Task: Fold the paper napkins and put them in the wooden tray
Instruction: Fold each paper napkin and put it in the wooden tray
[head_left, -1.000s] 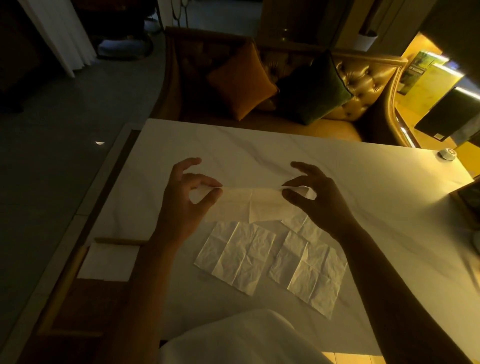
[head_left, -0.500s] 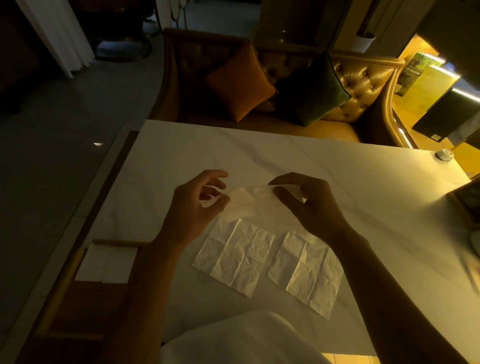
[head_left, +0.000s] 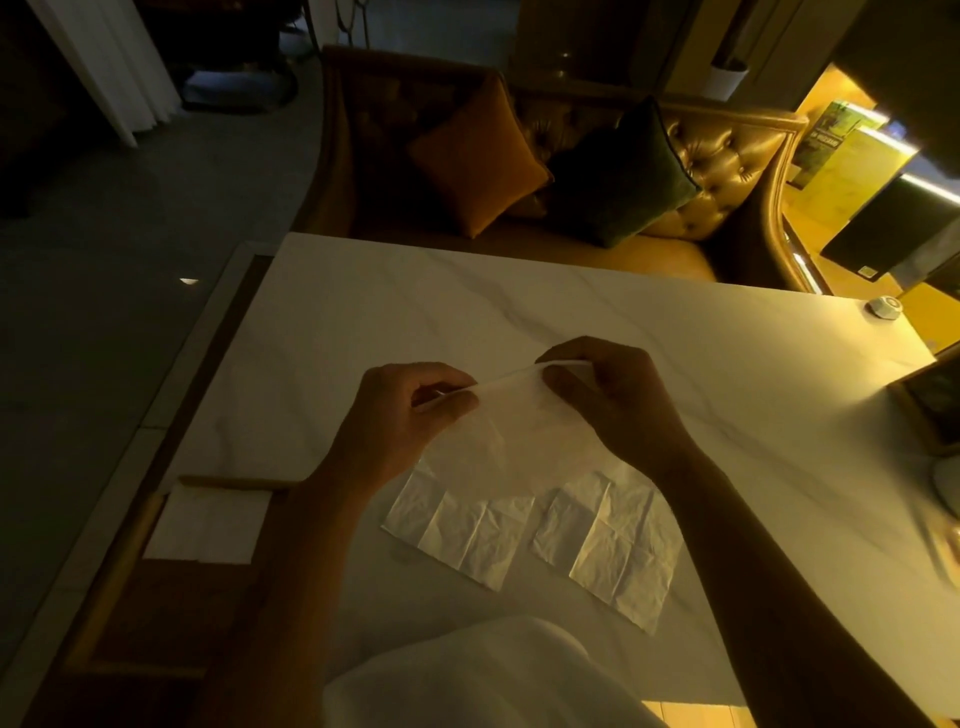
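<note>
Probably lounge: tufted sofa (head_left: 717, 161), cushions (head_left: 480, 161), marble table (head_left: 363, 322).

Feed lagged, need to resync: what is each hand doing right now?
Left hand: closed, pinching the left top edge of the napkin.
Right hand: closed, pinching the same napkin's right top corner, lifted off the table.

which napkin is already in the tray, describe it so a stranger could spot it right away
Start at the white marble table and go to its left edge, where the wooden tray sits lower down. The folded napkin lies at the tray's far end. Unlike the two creased napkins spread open on the table, it is a compact smooth square inside the tray.
</note>
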